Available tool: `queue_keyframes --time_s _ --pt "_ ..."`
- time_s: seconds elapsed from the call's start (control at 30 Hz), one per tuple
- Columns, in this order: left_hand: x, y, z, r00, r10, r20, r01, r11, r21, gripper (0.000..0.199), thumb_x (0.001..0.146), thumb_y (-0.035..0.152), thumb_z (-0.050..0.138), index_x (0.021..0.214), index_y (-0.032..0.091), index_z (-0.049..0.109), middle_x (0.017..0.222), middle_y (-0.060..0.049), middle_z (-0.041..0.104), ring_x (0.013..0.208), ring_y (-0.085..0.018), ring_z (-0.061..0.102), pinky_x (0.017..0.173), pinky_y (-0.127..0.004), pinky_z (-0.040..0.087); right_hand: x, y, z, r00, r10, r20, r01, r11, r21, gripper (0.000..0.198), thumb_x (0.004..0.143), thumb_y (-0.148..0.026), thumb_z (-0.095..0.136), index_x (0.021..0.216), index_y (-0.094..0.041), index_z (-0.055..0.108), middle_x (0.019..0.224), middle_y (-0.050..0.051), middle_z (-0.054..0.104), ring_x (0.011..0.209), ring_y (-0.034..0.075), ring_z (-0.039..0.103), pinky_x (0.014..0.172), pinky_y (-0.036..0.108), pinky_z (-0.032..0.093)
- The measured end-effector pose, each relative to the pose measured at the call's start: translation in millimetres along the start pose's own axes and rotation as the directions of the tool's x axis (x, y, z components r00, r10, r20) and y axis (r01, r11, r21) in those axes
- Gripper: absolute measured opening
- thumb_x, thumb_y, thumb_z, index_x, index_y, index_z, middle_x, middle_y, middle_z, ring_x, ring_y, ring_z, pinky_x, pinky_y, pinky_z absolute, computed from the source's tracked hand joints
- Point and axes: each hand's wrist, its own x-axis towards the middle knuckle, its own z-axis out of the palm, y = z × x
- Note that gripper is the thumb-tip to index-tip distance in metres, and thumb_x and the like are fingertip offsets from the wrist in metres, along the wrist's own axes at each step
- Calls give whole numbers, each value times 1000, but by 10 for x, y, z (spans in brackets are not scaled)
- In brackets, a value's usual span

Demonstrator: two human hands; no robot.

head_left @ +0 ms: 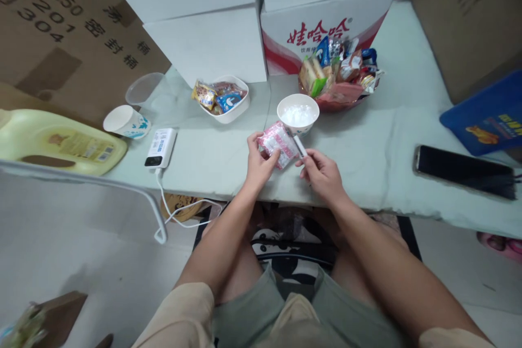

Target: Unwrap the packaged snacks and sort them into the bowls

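My left hand (261, 162) is closed on a pink and white plastic packet (277, 142), fingers behind it and thumb on its front. In my right hand (322, 174) is a slim white stick-like tool (300, 145), pinched between thumb and fingers. Its upper end lies against the packet's right side; I cannot make out its exact kind. Just beyond both hands stands a paper cup (298, 111) with white or clear shiny contents up near its rim.
Behind are a white bowl of snacks (238, 111), a red basket of snacks (340, 97) and white cartons (204, 43). To the left are a power bank (162, 147) with a cable, another paper cup (127, 121) and a yellow jug (61, 138). A phone (465, 171) lies right.
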Motion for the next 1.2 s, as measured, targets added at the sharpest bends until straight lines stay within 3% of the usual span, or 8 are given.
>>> queue_keyframes --time_s 0.17,0.27,0.4,0.67,0.77,0.9,1.1,1.2 --pt "0 19 -4 1000 -7 13 8 996 -89 51 73 37 79 111 26 46 107 -2 57 78 -11 62 67 -23 53 47 -58 115 999 12 29 -8 992 -129 31 89 -43 51 94 -19 71 74 2 72 52 13 59 56 26 46" --pt "70 43 -116 991 -5 -132 -11 993 -119 51 70 39 83 105 25 48 104 -1 55 81 -11 60 69 -21 52 68 -35 71 998 17 62 -1 966 -258 35 89 -43 49 84 -19 74 61 1 68 55 16 61 58 27 45" --pt "195 68 -334 953 -127 -276 46 958 -282 56 68 42 85 105 28 45 102 1 53 82 -11 58 66 -20 52 35 18 -167 998 4 56 23 885 -466 32 87 -39 51 87 -22 78 78 3 76 70 20 66 66 29 45" --pt "32 75 -122 972 -223 73 231 964 -134 48 78 42 73 112 27 43 101 0 55 78 -10 58 64 -21 51 51 155 -655 959 -213 -186 -50 522 -852 29 87 -31 54 104 -21 74 103 13 74 92 31 64 83 44 43" --pt "-21 92 -4 970 -190 153 203 976 -74 58 81 38 70 128 29 37 106 -2 56 80 -11 60 70 -24 53 55 157 -593 902 -383 -197 97 627 -773 36 86 -32 56 119 -20 66 115 16 70 105 34 61 92 51 42" --pt "21 87 -40 974 -146 175 131 987 92 44 85 35 64 125 24 47 103 -3 61 82 -14 61 75 -28 53 34 122 -328 908 -407 101 392 740 -546 51 84 -35 62 132 -21 56 113 12 70 102 31 63 90 45 47" --pt "157 83 -333 999 26 -33 -12 932 363 14 87 32 60 88 20 66 107 -11 63 107 -24 61 84 -34 54 34 85 -221 872 -409 269 489 740 -462 16 86 -19 53 86 -23 68 89 7 71 84 24 65 77 37 46" --pt "169 96 -383 995 79 62 -97 913 396 22 79 35 70 97 22 68 120 -11 65 121 -27 57 99 -42 49 37 87 -302 841 -433 323 537 736 -411 17 78 -13 53 81 -23 66 96 7 73 88 23 66 79 37 46"
